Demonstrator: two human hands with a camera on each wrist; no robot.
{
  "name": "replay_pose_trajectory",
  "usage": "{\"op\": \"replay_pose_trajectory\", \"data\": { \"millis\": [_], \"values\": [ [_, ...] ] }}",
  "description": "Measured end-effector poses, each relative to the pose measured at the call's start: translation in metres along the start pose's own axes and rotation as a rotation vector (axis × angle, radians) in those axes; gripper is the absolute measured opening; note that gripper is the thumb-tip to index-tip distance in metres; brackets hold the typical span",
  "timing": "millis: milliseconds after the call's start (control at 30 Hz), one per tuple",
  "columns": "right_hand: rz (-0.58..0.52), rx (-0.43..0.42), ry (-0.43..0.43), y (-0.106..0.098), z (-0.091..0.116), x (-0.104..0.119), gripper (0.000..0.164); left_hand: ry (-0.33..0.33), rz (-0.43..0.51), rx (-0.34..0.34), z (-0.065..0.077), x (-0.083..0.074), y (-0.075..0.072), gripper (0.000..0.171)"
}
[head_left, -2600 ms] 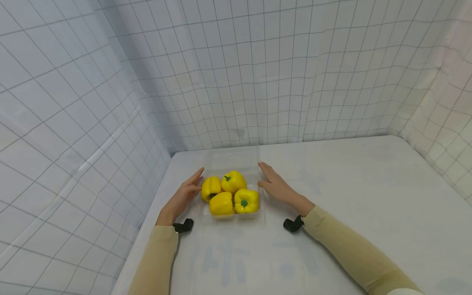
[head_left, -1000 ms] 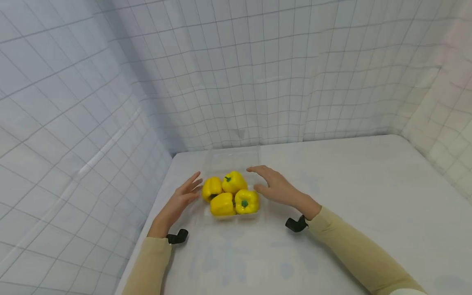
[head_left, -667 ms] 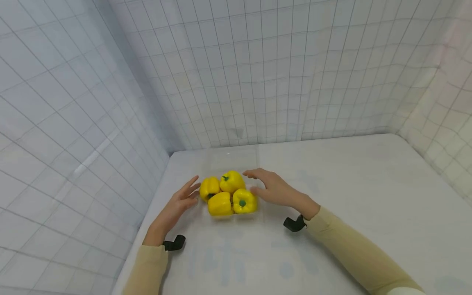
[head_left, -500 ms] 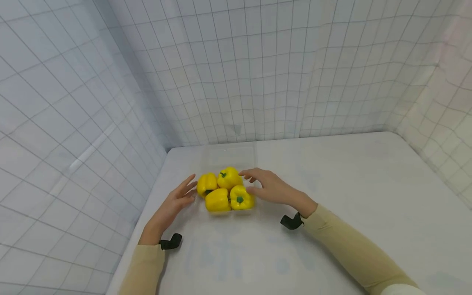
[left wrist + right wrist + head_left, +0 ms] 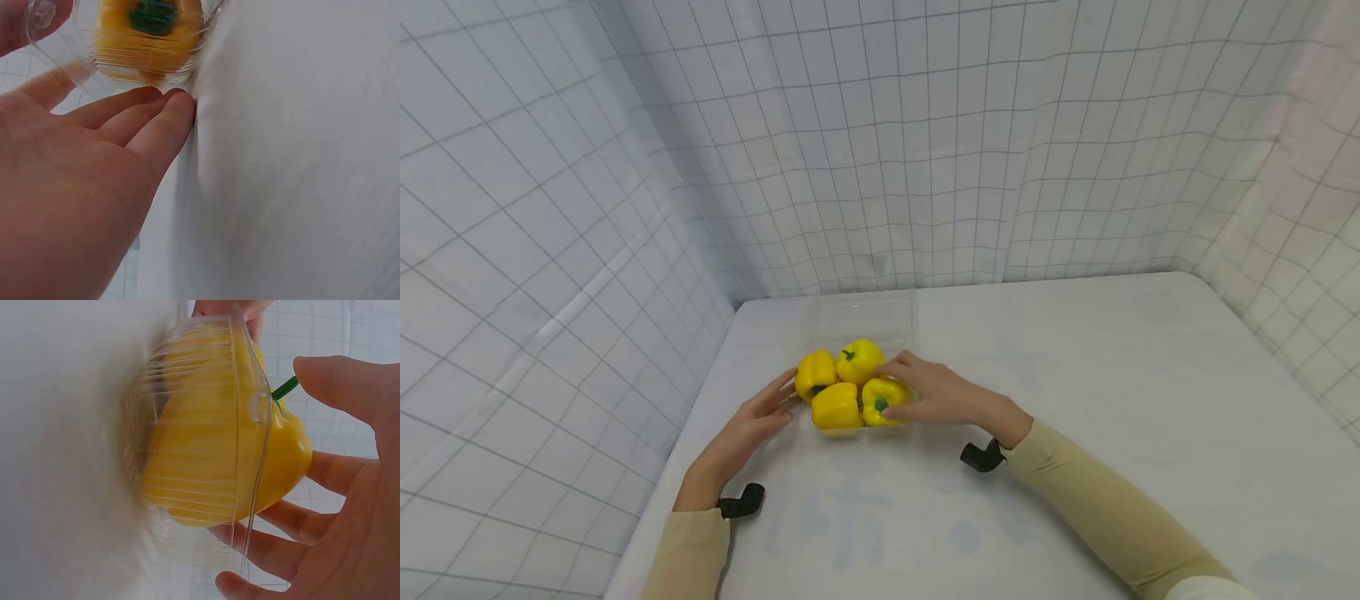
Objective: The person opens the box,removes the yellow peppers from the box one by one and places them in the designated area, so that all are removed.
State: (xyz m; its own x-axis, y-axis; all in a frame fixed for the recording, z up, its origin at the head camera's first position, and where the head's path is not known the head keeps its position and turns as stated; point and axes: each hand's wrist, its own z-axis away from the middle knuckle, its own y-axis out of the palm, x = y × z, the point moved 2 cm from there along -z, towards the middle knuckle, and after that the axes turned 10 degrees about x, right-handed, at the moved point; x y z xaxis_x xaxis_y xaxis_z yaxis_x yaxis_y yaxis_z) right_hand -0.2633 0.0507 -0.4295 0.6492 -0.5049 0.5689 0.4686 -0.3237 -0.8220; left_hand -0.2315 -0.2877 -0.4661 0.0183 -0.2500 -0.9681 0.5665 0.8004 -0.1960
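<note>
Several yellow bell peppers [image 5: 837,407] sit in a clear plastic clamshell container [image 5: 203,547]. Spread fingers of my right hand [image 5: 940,396] reach over the front right bell pepper [image 5: 872,393], with the thumb at its green stem [image 5: 284,388] and the other fingers along its far side. On the opposite side, my left hand [image 5: 748,429] lies beside the container with straight fingers [image 5: 165,125] at the foot of its wall. Through that wall a bell pepper [image 5: 178,37] shows its green stem end.
The container's clear lid [image 5: 865,315] lies folded back towards the rear wall. A white cloth covers the table [image 5: 1075,375]. White gridded sheets [image 5: 910,150] hang behind and to both sides. A black wrist mount [image 5: 981,457] juts from the right wrist.
My right hand has moved left from the container's side onto the front right bell pepper. The left hand drew back towards me, then came up to the container's left side again.
</note>
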Motion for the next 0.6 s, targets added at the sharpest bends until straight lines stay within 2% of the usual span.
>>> {"op": "replay_pose_trajectory", "data": {
  "millis": [333,433,600],
  "values": [
    [0.088,0.014,0.029,0.010,-0.002,0.000,0.068,0.094,-0.037,0.049,0.004,0.008,-0.002,0.066],
    [0.110,0.010,0.034,0.013,-0.005,-0.002,0.069,0.104,-0.052,0.060,0.004,0.010,-0.004,0.067],
    [0.081,0.018,0.040,0.013,-0.007,-0.006,0.070,0.114,-0.054,0.079,0.002,0.011,-0.006,0.071]
  ]
}}
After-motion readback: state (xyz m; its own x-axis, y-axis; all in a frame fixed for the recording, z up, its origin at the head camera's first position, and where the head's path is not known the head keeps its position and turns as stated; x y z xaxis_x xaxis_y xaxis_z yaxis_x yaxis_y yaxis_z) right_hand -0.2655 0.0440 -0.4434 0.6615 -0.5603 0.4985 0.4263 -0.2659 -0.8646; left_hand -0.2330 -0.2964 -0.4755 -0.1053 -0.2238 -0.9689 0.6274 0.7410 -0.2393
